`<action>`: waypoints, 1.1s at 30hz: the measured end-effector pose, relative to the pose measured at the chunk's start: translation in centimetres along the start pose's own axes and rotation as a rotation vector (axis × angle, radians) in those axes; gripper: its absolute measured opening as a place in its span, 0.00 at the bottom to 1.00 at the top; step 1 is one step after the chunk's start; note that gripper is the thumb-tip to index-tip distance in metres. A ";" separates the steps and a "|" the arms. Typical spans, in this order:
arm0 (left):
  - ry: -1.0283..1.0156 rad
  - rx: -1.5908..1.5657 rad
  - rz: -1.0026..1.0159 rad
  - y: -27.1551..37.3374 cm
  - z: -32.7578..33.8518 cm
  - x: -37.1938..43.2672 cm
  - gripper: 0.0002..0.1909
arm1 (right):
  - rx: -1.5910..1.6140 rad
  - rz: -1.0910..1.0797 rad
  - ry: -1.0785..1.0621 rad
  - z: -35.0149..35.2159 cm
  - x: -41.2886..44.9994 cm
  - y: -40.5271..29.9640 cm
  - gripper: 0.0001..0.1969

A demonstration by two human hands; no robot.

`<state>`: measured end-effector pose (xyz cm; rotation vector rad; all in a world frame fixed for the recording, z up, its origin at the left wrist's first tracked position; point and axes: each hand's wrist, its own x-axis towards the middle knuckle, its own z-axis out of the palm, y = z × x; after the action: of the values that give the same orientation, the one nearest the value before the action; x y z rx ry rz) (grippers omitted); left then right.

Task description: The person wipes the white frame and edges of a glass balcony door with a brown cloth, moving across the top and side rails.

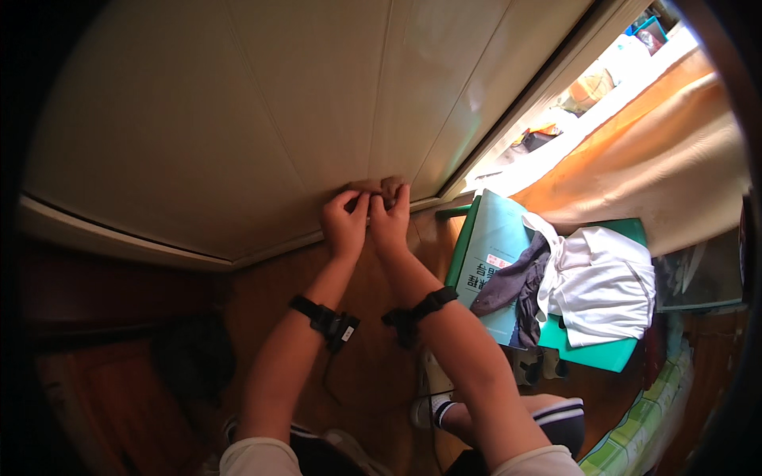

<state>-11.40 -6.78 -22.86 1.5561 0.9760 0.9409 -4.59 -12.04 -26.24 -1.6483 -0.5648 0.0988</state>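
Note:
My left hand [344, 225] and my right hand [390, 223] are close together at the lower part of a cream panelled surface [333, 119]. The thumb and fingertips of both hands pinch at a small brownish spot or piece [392, 185] on or against the panel. Whether it is a loose piece or a patch of the surface cannot be told, and the fingertips partly hide it. Black straps with small devices circle both forearms.
To the right, a green stool [625, 357] bears a light-blue book [497, 226], dark socks [506, 285] and a white garment [607, 279]. Behind it hangs an orange-beige curtain [667, 166]. A thin cable [433, 434] runs down between the arms, near the person's shoes.

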 end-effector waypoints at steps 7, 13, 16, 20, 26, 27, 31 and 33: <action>0.183 -0.174 0.410 23.6 -7.1 3.3 0.10 | 0.136 -0.484 0.013 -1.6 7.6 -24.9 0.21; 0.392 -0.027 0.851 38.4 -14.5 8.2 0.09 | 0.029 -0.854 0.044 -1.7 11.1 -44.0 0.17; 0.307 -0.046 1.071 41.7 -15.0 8.3 0.10 | 0.083 -0.989 0.133 -0.8 12.7 -45.6 0.14; 0.339 -0.085 1.037 37.0 -16.1 9.3 0.07 | 0.103 -1.002 0.202 2.1 10.5 -41.5 0.18; 0.353 0.187 0.700 18.5 -15.2 4.1 0.08 | 0.009 -0.576 -0.041 4.4 1.7 -25.1 0.19; 0.342 0.202 0.634 15.2 -14.7 3.5 0.08 | -0.006 -0.461 -0.058 5.5 0.2 -21.8 0.19; 0.297 0.154 0.350 4.8 -11.4 1.4 0.08 | -0.041 -0.186 -0.095 7.2 -3.2 -11.6 0.19; 0.260 0.069 0.182 0.9 -10.2 0.5 0.09 | -0.028 -0.151 -0.099 7.2 -4.2 -6.9 0.20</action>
<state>-20.54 -2.90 -20.20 1.6275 1.0689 1.2737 -13.11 -6.91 -21.99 -1.6293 -0.7668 0.0622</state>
